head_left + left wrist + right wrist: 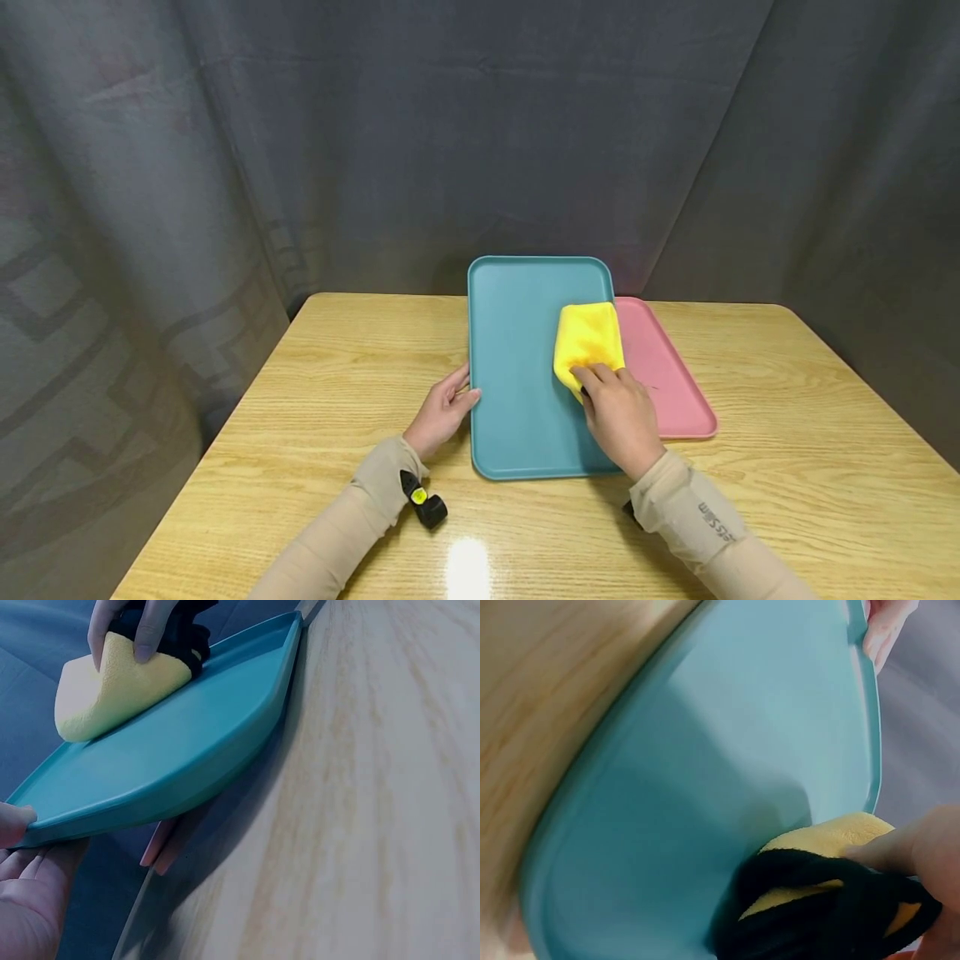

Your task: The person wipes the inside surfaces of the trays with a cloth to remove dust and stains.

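Note:
A teal tray (517, 367) is tilted up off the table, its inner side facing me. At its left edge my left hand (442, 410) grips the rim, thumb on the inside and fingers beneath, as the left wrist view shows. My right hand (621, 410) pinches a folded yellow cloth (591, 333) against the tray's right part. Dark material on the cloth's underside (802, 900) shows in the right wrist view. Behind the teal tray lies a pink tray (663, 375), partly hidden by it.
The wooden table (360, 350) extends to both sides of the trays. Grey curtains (480, 150) hang behind it and along the left and right. A small dark mark shows on the pink tray. Each wrist wears a black strapped device.

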Demonstrator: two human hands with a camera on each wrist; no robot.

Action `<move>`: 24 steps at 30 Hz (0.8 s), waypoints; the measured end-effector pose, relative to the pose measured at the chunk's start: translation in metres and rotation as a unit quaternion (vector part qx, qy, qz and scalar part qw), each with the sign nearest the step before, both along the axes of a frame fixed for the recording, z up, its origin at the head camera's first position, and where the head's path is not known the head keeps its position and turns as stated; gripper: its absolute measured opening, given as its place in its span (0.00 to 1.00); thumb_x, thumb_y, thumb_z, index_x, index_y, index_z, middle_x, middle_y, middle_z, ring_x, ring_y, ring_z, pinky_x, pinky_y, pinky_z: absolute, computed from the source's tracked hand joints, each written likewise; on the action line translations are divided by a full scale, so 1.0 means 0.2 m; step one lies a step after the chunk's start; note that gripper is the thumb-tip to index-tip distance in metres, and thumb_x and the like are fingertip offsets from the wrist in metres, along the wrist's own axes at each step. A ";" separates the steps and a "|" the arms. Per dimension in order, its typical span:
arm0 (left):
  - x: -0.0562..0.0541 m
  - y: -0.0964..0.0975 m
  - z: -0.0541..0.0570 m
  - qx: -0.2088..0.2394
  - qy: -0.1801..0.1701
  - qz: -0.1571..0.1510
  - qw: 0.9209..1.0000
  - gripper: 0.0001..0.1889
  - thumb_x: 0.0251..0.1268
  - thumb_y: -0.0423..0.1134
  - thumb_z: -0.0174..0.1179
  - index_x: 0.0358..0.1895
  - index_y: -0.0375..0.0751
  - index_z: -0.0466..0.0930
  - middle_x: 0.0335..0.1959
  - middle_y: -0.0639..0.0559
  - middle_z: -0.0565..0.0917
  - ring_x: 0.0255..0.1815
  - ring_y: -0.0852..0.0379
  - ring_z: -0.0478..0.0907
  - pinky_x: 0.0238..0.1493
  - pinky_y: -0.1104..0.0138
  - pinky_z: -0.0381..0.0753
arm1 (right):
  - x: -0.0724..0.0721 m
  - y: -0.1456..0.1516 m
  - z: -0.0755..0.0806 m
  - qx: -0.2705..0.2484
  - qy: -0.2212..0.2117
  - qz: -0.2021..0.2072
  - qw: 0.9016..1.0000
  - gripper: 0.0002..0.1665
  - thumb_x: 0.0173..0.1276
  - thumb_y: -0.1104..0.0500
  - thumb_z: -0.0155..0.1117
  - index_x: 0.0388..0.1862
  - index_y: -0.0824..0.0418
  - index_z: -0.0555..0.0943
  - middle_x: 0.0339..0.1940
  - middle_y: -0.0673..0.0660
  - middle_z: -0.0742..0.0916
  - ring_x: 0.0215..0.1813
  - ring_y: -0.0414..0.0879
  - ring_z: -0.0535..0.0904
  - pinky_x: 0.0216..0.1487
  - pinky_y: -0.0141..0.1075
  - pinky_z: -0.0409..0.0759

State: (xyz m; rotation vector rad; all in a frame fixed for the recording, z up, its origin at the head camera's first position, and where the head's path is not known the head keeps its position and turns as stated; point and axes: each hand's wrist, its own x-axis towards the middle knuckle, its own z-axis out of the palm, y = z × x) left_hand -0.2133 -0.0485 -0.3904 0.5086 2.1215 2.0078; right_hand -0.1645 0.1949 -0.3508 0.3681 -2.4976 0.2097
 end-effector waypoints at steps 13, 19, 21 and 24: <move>0.00 0.00 0.00 -0.003 0.000 -0.005 1.000 0.30 0.71 0.31 0.46 0.73 0.38 0.49 0.72 0.39 0.59 0.70 0.44 0.62 0.68 0.57 0.68 | 0.00 -0.07 -0.01 0.014 0.025 0.028 0.999 0.19 0.52 0.66 0.72 0.46 0.60 0.83 0.40 0.57 0.86 0.34 0.56 0.77 0.30 0.44 0.79; -0.01 0.00 -0.01 -0.001 0.005 -0.007 1.000 0.30 0.71 0.30 0.46 0.73 0.37 0.49 0.72 0.39 0.59 0.69 0.44 0.63 0.67 0.58 0.69 | 0.01 -0.11 -0.02 0.023 0.025 0.041 0.999 0.21 0.51 0.67 0.72 0.46 0.59 0.83 0.42 0.56 0.86 0.36 0.55 0.77 0.34 0.43 0.80; -0.01 0.00 -0.01 -0.001 0.008 -0.009 1.000 0.30 0.71 0.30 0.46 0.73 0.37 0.49 0.72 0.38 0.59 0.69 0.43 0.63 0.67 0.58 0.69 | 0.01 -0.13 -0.02 0.025 0.024 0.046 0.998 0.21 0.50 0.68 0.72 0.46 0.59 0.83 0.42 0.56 0.86 0.37 0.55 0.78 0.34 0.44 0.80; -0.01 0.00 -0.01 0.000 0.006 -0.010 1.000 0.29 0.71 0.30 0.46 0.73 0.37 0.50 0.72 0.39 0.60 0.69 0.44 0.64 0.66 0.59 0.70 | 0.01 -0.15 -0.02 0.027 0.023 0.053 0.998 0.22 0.50 0.68 0.72 0.47 0.58 0.82 0.43 0.56 0.86 0.38 0.54 0.78 0.32 0.43 0.80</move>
